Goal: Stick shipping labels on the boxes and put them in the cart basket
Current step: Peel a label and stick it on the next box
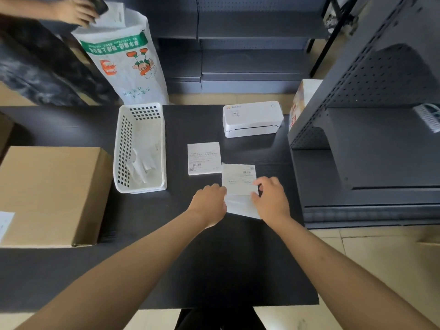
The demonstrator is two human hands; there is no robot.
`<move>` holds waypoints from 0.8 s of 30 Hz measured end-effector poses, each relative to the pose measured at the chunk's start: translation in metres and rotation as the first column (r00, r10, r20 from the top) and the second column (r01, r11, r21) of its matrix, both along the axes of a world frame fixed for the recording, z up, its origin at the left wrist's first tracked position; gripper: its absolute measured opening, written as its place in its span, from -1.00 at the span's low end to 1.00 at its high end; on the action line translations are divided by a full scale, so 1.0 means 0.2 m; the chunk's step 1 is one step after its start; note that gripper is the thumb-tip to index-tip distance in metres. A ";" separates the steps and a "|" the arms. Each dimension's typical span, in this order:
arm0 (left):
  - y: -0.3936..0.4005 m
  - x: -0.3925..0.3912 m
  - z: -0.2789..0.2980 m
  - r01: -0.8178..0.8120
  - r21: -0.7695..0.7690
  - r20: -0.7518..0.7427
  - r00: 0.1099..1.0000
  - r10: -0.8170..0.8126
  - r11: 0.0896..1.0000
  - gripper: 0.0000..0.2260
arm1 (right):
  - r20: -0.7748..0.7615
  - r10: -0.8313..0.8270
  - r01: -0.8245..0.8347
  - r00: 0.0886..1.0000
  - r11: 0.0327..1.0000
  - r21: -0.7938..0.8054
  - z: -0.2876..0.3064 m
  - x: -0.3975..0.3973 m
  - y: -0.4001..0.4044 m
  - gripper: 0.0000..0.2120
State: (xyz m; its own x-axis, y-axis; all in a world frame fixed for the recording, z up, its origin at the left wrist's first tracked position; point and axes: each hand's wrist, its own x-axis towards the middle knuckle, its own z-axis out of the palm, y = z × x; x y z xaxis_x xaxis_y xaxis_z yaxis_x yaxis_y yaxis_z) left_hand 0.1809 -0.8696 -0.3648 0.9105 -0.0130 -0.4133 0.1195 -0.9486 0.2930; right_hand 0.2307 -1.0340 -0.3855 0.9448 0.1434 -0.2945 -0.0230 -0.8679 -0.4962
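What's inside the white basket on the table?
The white basket holds crumpled white paper strips, likely peeled label backings. Its near wall hides the bottom front edge, so anything beneath them cannot be seen.

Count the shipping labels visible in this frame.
3: one label pinched by both hands, its backing peeling; a label stack beside it on the table; one partly visible on the cardboard box. The stack hides more.

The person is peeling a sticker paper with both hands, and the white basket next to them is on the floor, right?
Not quite. In the head view both hands, left and right, do hold the label, but the white basket stands on the black table, not the floor.
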 end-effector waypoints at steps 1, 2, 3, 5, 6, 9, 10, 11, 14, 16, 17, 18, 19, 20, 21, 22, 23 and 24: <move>0.00 0.01 -0.01 -0.001 0.007 0.004 1.000 0.001 1.000 -0.70 | -0.027 0.022 -0.023 0.999 0.999 -0.028 0.00 0.02 0.00 -0.67; 0.01 0.02 -0.02 0.000 0.017 0.008 1.000 0.000 1.000 -0.71 | -0.057 0.051 -0.054 0.997 0.997 -0.057 -0.01 0.03 0.01 -0.61; 0.02 0.02 -0.03 0.001 0.028 0.013 1.000 -0.001 1.000 -0.72 | -0.080 0.077 -0.083 0.994 0.993 -0.083 -0.02 0.05 0.01 -0.56; 0.03 0.04 -0.04 0.000 0.046 0.028 1.000 -0.002 0.999 -0.73 | -0.101 0.089 -0.100 0.991 0.988 -0.119 -0.04 0.06 0.02 -0.52; 0.03 0.05 -0.04 -0.001 0.050 0.038 0.999 0.000 0.999 -0.74 | -0.103 0.070 -0.083 0.992 0.988 -0.127 -0.06 0.07 0.03 -0.52; 0.03 0.08 -0.06 -0.012 0.043 0.069 0.998 0.009 0.999 -0.75 | -0.097 -0.009 -0.003 0.995 0.992 -0.127 -0.10 0.07 0.03 -0.61; 0.03 0.09 -0.07 -0.014 0.034 0.077 0.997 0.011 0.999 -0.75 | -0.093 -0.029 0.019 0.995 0.993 -0.116 -0.11 0.07 0.03 -0.66; 0.03 0.10 -0.07 -0.014 0.028 0.084 0.996 0.011 1.000 -0.74 | -0.088 -0.041 0.032 0.995 0.994 -0.101 -0.11 0.07 0.03 -0.69; 0.03 0.11 -0.08 0.000 0.036 0.111 0.994 -0.004 0.999 -0.75 | -0.050 -0.038 0.035 0.998 0.998 -0.053 -0.13 0.07 0.01 -0.73; 0.03 0.12 -0.08 0.010 0.052 0.156 0.988 -0.018 0.999 -0.77 | -0.010 -0.048 0.048 0.999 0.999 -0.008 -0.13 0.07 0.00 -0.75; 0.03 0.13 -0.08 0.007 0.056 0.183 0.983 -0.017 0.998 -0.78 | 0.009 -0.059 0.059 0.998 0.998 0.027 -0.12 0.07 -0.01 -0.76; 0.03 0.14 -0.07 -0.006 0.054 0.211 0.977 -0.006 0.999 -0.79 | 0.028 -0.073 0.071 0.997 0.995 0.068 -0.12 0.08 -0.01 -0.77; 0.03 0.15 -0.07 -0.024 0.049 0.237 0.972 0.012 0.998 -0.79 | 0.045 -0.092 0.086 0.995 0.990 0.116 -0.11 0.09 0.00 -0.79; 0.02 0.16 -0.06 -0.040 0.049 0.259 0.966 0.026 0.998 -0.79 | 0.057 -0.121 0.109 0.991 0.979 0.175 -0.10 0.09 0.00 -0.80; 0.02 0.16 -0.06 -0.050 0.057 0.278 0.960 0.032 0.997 -0.77 | 0.062 -0.154 0.135 0.986 0.961 0.240 -0.09 0.10 0.01 -0.82; 0.02 0.17 -0.05 -0.054 0.068 0.295 0.955 0.032 0.996 -0.74 | 0.060 -0.182 0.156 0.981 0.940 0.304 -0.08 0.11 0.01 -0.84; 0.01 0.18 -0.05 -0.056 0.074 0.311 0.950 0.031 0.996 -0.71 | 0.050 -0.200 0.170 0.978 0.918 0.360 -0.06 0.12 0.02 -0.87; 0.01 0.19 -0.04 -0.062 0.073 0.328 0.944 0.035 0.995 -0.68 | 0.036 -0.210 0.178 0.977 0.898 0.403 -0.05 0.12 0.02 -0.90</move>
State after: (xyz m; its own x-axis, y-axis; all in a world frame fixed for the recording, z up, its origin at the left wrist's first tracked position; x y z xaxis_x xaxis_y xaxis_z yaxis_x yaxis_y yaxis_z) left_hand 0.2180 -0.8667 -0.3725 0.9942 0.0561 -0.0918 0.0772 -0.9663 0.2455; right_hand 0.2555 -1.0295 -0.3952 0.9832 0.0448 -0.1771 -0.1184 -0.5823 -0.8043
